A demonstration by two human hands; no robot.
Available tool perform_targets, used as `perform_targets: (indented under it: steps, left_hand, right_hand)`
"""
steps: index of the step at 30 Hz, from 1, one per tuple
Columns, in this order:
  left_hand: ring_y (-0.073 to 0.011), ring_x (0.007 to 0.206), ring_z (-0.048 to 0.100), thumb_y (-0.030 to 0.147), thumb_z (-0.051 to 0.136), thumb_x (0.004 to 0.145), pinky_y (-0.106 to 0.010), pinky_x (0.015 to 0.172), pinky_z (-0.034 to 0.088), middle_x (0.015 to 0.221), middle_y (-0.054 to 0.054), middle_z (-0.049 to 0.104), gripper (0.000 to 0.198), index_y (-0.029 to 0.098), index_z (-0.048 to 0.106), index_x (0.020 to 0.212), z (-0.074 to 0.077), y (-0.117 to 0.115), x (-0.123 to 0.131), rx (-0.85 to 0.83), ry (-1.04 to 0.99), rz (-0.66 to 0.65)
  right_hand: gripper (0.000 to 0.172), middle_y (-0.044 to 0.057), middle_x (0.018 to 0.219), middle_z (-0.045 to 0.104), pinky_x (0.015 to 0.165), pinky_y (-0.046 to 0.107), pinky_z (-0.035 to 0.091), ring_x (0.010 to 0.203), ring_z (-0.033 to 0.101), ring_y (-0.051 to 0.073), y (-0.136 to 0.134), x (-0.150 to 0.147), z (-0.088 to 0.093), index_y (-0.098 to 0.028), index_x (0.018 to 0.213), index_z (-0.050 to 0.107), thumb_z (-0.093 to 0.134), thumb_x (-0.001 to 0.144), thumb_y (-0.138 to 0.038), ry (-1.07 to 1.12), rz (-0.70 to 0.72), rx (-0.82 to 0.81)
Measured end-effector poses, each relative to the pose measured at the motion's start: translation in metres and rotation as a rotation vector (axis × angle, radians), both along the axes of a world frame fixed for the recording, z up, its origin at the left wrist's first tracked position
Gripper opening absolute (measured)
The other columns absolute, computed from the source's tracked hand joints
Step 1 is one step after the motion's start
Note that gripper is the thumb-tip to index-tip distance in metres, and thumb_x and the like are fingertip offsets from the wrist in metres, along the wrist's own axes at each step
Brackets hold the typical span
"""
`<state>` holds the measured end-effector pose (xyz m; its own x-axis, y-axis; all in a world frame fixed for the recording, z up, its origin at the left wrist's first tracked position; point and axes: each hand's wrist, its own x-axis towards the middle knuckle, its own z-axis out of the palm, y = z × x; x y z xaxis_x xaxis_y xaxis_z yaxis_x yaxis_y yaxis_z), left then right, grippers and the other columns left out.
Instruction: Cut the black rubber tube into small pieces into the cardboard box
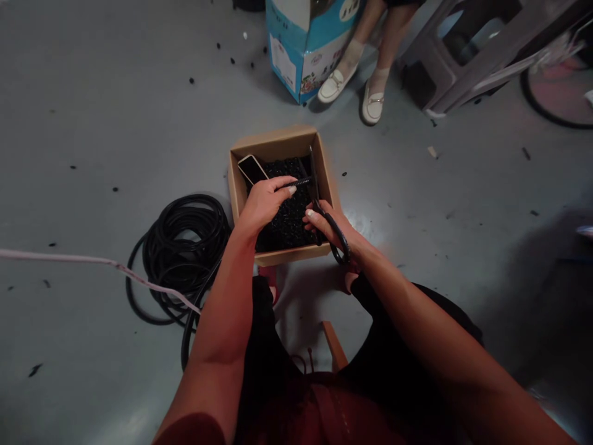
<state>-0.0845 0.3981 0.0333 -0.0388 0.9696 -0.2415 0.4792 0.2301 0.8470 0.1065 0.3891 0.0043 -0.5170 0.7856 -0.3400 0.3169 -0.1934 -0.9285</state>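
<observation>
My left hand (264, 204) pinches a short length of black rubber tubing (299, 183) above a cardboard box (273, 145). My right hand (328, 227) grips black-handled scissors (337, 238), their long dark blades (315, 176) standing upright, close to the tubing's end. Both hands are over the box. Inside it lies a heap of small black cut pieces (287, 213), and a smartphone (252, 169) rests against the heap near the far left corner. The box's near wall is partly hidden by my hands.
A coil of black hose (180, 253) lies on the grey floor left of the box, with a pale cord (92, 259) beside it. Black scraps dot the floor. At the far side stand a blue-and-white carton (306, 49), a person's legs in white loafers (352, 86) and a grey stool (467, 55).
</observation>
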Motion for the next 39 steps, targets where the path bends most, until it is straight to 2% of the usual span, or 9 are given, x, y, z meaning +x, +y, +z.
perform_targets:
  steps: [5,10,16,23,28,33,39]
  left_hand:
    - [-0.0168,0.092,0.060,0.025,0.054,0.083,-0.028,0.085,0.044,0.101,-0.003,0.072,0.031,0.020,0.072,0.108,-0.003,0.001,-0.001,-0.021,0.017,-0.018]
    - [-0.0157,0.085,0.060,0.026,0.055,0.083,-0.028,0.081,0.045,0.096,-0.004,0.072,0.033,0.017,0.071,0.110,-0.005,0.001,-0.001,-0.030,0.026,-0.012]
    - [-0.0153,0.083,0.059,0.024,0.054,0.082,-0.028,0.082,0.044,0.096,-0.005,0.072,0.036,0.014,0.071,0.112,-0.004,0.001,0.000,-0.046,0.059,-0.020]
    - [-0.0136,0.076,0.058,0.024,0.053,0.083,-0.026,0.075,0.043,0.089,-0.005,0.071,0.033,0.015,0.072,0.108,-0.008,0.002,-0.003,-0.083,0.085,-0.050]
    - [-0.0138,0.073,0.056,0.024,0.053,0.082,-0.025,0.070,0.040,0.088,-0.004,0.071,0.030,0.016,0.074,0.103,-0.022,0.003,-0.008,-0.107,0.172,-0.117]
    - [-0.0154,0.071,0.057,0.025,0.054,0.083,-0.026,0.065,0.038,0.079,-0.004,0.070,0.027,0.016,0.075,0.096,-0.041,0.006,-0.014,-0.156,0.287,-0.211]
    - [-0.0190,0.076,0.060,0.021,0.057,0.080,-0.029,0.071,0.040,0.087,-0.007,0.072,0.025,0.018,0.076,0.096,-0.043,0.005,-0.018,-0.183,0.392,-0.195]
  right_hand:
    - [0.037,0.004,0.090,0.061,0.067,0.029,0.048,0.076,0.059,0.015,-0.002,-0.002,0.003,-0.022,0.098,0.051,0.046,0.089,-0.057,-0.047,-0.041,-0.025]
    - [0.035,0.000,0.074,0.055,0.057,0.027,0.044,0.062,0.053,0.013,-0.004,-0.004,0.002,-0.022,0.088,0.048,0.041,0.091,-0.056,-0.082,-0.074,-0.040]
    - [0.035,-0.003,0.066,0.051,0.051,0.025,0.039,0.054,0.048,0.010,-0.007,-0.005,0.002,-0.022,0.083,0.045,0.042,0.090,-0.056,-0.130,-0.107,-0.062]
    - [0.032,-0.004,0.067,0.046,0.048,0.023,0.037,0.053,0.044,0.009,-0.008,-0.006,-0.019,-0.022,0.086,0.042,0.044,0.089,-0.054,-0.045,-0.085,-0.116]
    - [0.030,-0.005,0.064,0.044,0.045,0.022,0.036,0.050,0.041,0.008,-0.013,-0.010,-0.034,-0.022,0.083,0.039,0.048,0.087,-0.051,0.020,-0.099,-0.213]
    - [0.026,-0.006,0.063,0.043,0.042,0.020,0.036,0.047,0.041,0.007,-0.021,-0.016,-0.038,-0.022,0.080,0.038,0.050,0.085,-0.044,0.051,-0.127,-0.343]
    - [0.023,-0.008,0.058,0.041,0.037,0.017,0.031,0.042,0.036,0.005,-0.027,-0.020,-0.034,-0.022,0.079,0.038,0.052,0.085,-0.039,0.006,-0.158,-0.446]
